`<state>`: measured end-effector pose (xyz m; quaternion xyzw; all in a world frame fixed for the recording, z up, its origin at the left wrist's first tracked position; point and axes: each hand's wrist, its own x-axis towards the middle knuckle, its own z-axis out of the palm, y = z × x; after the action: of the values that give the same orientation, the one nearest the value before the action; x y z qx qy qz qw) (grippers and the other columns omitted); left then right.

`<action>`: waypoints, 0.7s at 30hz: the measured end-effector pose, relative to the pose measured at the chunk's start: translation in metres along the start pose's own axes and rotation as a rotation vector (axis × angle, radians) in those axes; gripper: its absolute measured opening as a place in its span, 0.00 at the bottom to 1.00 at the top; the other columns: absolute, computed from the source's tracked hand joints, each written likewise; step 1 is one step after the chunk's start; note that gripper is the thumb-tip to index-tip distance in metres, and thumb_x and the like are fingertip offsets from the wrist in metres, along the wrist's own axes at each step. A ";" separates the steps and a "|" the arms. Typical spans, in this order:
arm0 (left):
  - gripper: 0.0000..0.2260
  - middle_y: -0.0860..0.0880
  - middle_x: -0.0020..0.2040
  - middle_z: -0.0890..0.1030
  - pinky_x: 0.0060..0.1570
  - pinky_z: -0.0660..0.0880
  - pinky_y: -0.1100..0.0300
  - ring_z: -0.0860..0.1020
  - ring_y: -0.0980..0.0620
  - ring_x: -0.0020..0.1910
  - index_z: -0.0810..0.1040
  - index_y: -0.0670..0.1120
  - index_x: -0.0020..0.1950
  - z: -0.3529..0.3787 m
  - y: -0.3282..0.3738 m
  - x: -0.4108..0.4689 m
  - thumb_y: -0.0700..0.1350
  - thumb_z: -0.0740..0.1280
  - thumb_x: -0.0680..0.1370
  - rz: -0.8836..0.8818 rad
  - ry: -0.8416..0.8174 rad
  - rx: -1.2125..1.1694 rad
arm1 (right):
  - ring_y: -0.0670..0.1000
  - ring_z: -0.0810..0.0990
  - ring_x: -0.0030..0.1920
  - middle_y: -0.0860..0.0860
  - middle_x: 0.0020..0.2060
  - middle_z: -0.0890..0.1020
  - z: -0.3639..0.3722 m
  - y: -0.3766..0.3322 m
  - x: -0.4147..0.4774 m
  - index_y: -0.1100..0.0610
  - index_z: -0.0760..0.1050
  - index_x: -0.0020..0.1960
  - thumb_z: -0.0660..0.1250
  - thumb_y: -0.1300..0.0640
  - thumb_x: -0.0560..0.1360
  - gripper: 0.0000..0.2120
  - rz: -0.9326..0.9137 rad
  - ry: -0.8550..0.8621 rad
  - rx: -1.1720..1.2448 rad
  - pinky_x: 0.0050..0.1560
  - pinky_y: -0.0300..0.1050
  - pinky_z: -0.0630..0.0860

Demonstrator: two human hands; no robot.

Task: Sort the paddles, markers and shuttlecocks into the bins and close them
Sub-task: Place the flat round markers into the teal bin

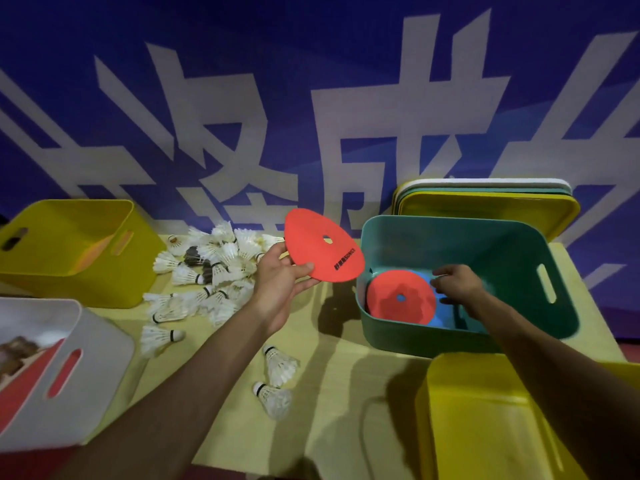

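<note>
Yellow bin (485,427) by R forearm. L hand (280,282) pinches red disc marker (323,245): center hole, black print, maybe "SONICE". R hand (457,284), fingers loose, in teal bin (415,336) over blue marker (423,276).

The green bin (381,327) is open from above, though the right hand (457,284) and the markers (401,299) inside cover much of its floor; a bare strip of table (332,375) runs between the shuttlecock pile (214,268) and that bin, with the left hand (280,282) holding a red marker (322,251) above it; two loose shuttlecocks (277,368) lie nearer; a yellow bin (485,427) blocks the near right.
</note>
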<state>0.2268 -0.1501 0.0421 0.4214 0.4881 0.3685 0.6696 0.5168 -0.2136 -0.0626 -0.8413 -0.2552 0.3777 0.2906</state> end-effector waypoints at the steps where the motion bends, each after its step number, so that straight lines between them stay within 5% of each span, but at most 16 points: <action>1: 0.21 0.41 0.57 0.81 0.51 0.80 0.52 0.81 0.45 0.54 0.69 0.42 0.66 0.003 0.001 0.001 0.28 0.64 0.75 0.002 -0.008 0.002 | 0.60 0.81 0.48 0.61 0.49 0.81 -0.002 0.000 -0.001 0.64 0.76 0.62 0.67 0.64 0.74 0.16 -0.012 0.005 -0.043 0.50 0.54 0.80; 7: 0.19 0.41 0.54 0.81 0.49 0.80 0.51 0.81 0.44 0.53 0.71 0.43 0.61 0.028 0.003 0.006 0.27 0.64 0.75 0.008 -0.067 0.008 | 0.54 0.79 0.37 0.58 0.46 0.79 -0.007 -0.031 -0.029 0.66 0.73 0.60 0.61 0.60 0.80 0.13 -0.079 -0.171 0.285 0.36 0.46 0.78; 12: 0.15 0.43 0.48 0.83 0.44 0.81 0.54 0.83 0.47 0.46 0.73 0.43 0.55 0.047 0.002 0.008 0.27 0.65 0.74 -0.009 -0.120 0.027 | 0.53 0.82 0.36 0.53 0.37 0.81 -0.016 -0.061 -0.059 0.60 0.77 0.53 0.60 0.49 0.80 0.15 -0.175 -0.351 0.542 0.37 0.48 0.82; 21: 0.16 0.44 0.47 0.85 0.44 0.81 0.54 0.84 0.47 0.44 0.74 0.40 0.60 0.066 -0.006 0.010 0.31 0.69 0.74 -0.067 -0.212 0.127 | 0.54 0.78 0.33 0.60 0.37 0.78 -0.044 -0.044 -0.069 0.61 0.71 0.48 0.68 0.69 0.73 0.09 -0.202 -0.163 0.618 0.32 0.49 0.82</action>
<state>0.2937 -0.1570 0.0445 0.4829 0.4510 0.2677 0.7013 0.5018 -0.2408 0.0250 -0.6509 -0.2328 0.4725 0.5467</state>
